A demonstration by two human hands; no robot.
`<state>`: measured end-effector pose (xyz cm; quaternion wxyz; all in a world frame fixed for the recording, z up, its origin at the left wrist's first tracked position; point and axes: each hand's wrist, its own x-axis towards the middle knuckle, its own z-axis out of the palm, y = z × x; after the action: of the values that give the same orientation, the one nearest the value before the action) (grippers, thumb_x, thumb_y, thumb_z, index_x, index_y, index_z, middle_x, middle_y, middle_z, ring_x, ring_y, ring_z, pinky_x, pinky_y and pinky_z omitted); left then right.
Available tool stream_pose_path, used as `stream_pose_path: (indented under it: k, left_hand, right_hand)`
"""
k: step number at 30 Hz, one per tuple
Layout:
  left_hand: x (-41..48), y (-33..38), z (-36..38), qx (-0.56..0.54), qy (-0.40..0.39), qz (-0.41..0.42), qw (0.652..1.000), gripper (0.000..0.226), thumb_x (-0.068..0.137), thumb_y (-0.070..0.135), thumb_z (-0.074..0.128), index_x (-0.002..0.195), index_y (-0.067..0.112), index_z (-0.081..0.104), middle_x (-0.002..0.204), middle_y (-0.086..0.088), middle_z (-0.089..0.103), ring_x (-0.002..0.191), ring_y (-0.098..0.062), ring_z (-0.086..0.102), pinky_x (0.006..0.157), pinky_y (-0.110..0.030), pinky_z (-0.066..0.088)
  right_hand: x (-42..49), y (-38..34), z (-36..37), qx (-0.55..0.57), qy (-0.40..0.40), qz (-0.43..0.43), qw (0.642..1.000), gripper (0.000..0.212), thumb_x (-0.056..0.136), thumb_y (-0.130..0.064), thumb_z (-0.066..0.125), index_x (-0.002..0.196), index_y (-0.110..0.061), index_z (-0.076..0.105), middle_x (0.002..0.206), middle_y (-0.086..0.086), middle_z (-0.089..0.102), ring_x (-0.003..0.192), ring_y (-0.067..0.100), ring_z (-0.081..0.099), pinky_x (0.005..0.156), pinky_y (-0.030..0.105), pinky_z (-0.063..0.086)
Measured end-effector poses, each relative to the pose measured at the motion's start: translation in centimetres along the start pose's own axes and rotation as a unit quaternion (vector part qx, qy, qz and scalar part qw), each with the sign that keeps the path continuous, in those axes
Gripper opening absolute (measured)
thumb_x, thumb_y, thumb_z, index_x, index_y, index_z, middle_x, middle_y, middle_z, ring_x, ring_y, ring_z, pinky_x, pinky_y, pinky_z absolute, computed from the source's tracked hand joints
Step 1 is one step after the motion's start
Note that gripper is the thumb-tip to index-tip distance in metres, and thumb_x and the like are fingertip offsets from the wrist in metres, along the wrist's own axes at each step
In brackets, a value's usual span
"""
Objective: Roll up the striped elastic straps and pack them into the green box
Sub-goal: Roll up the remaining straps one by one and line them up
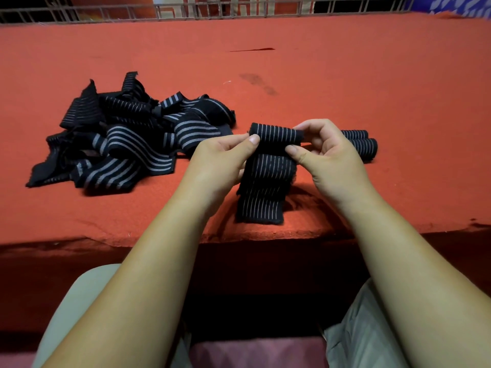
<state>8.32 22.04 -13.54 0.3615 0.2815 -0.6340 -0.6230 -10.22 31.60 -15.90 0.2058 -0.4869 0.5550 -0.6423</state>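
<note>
Both hands, left hand point(223, 152) and right hand point(326, 152), pinch the roll ends of a striped elastic strap point(268, 176) above the red table point(345, 75); soft, springy, likely to unroll unless held at both ends.

Both bare forearms reach forward and converge above the near edge of the counter point(345, 75). The left grip point(220, 158) pinches the left end of a half-rolled strap point(268, 187) between thumb and curled fingers. The right grip point(328, 152) pinches its right end, thumb beneath, fingers curled over the top.
</note>
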Motion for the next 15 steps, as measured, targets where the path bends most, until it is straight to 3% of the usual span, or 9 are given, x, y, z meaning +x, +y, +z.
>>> stream_pose_path:
  k: [4, 8, 10, 12, 15]
  left_hand:
    - [-0.03, 0.06, 0.07, -0.017, -0.013, -0.001, 1.000, 0.024, 0.109, 0.020, 0.064, 0.122, 0.004, 0.077, 0.090, -0.002, 0.083, 0.083, -0.012, 0.078, 0.074, -0.024, 0.059]
    - [0.07, -0.21, -0.08, 0.015, -0.047, 0.018, 0.999, 0.026, 0.107, 0.013, 0.065, 0.130, 0.009, 0.076, 0.115, -0.008, 0.082, 0.108, -0.022, 0.079, 0.083, -0.029, 0.061]
    - [0.14, -0.39, -0.16, 0.042, -0.051, 0.029, 0.997, 0.029, 0.107, 0.008, 0.062, 0.133, 0.009, 0.074, 0.116, -0.008, 0.082, 0.108, -0.021, 0.079, 0.084, -0.027, 0.061]
    - [0.18, -0.49, -0.26, 0.048, -0.057, 0.031, 0.997, 0.031, 0.108, 0.006, 0.060, 0.136, 0.011, 0.073, 0.120, -0.006, 0.081, 0.113, -0.020, 0.078, 0.094, -0.033, 0.062]
    - [0.18, -0.66, -0.28, 0.040, -0.050, 0.029, 0.998, 0.031, 0.109, 0.006, 0.058, 0.132, 0.018, 0.075, 0.123, 0.000, 0.080, 0.119, -0.016, 0.075, 0.108, -0.041, 0.058]
  right_hand:
    - [0.01, 0.01, 0.15, -0.003, 0.006, -0.001, 1.000, 0.030, 0.096, -0.007, 0.076, 0.114, -0.028, 0.065, 0.112, -0.001, 0.075, 0.096, 0.013, 0.066, 0.095, 0.035, 0.056]
    - [0.10, 0.14, 0.38, -0.002, 0.027, -0.004, 1.000, 0.029, 0.095, -0.009, 0.078, 0.114, -0.027, 0.066, 0.108, -0.003, 0.073, 0.095, 0.011, 0.068, 0.095, 0.037, 0.057]
    - [0.13, 0.13, 0.52, 0.000, 0.032, -0.008, 0.999, 0.029, 0.095, -0.007, 0.077, 0.115, -0.025, 0.066, 0.105, -0.001, 0.072, 0.095, 0.010, 0.068, 0.095, 0.039, 0.057]
    - [0.14, 0.08, 0.64, 0.004, 0.037, -0.012, 0.999, 0.029, 0.095, -0.006, 0.077, 0.116, -0.022, 0.065, 0.104, 0.002, 0.071, 0.095, 0.011, 0.068, 0.095, 0.040, 0.058]
    - [0.24, 0.03, 0.66, 0.003, 0.058, -0.021, 0.998, 0.030, 0.095, -0.003, 0.076, 0.117, -0.020, 0.063, 0.102, 0.000, 0.071, 0.091, 0.008, 0.067, 0.088, 0.031, 0.058]
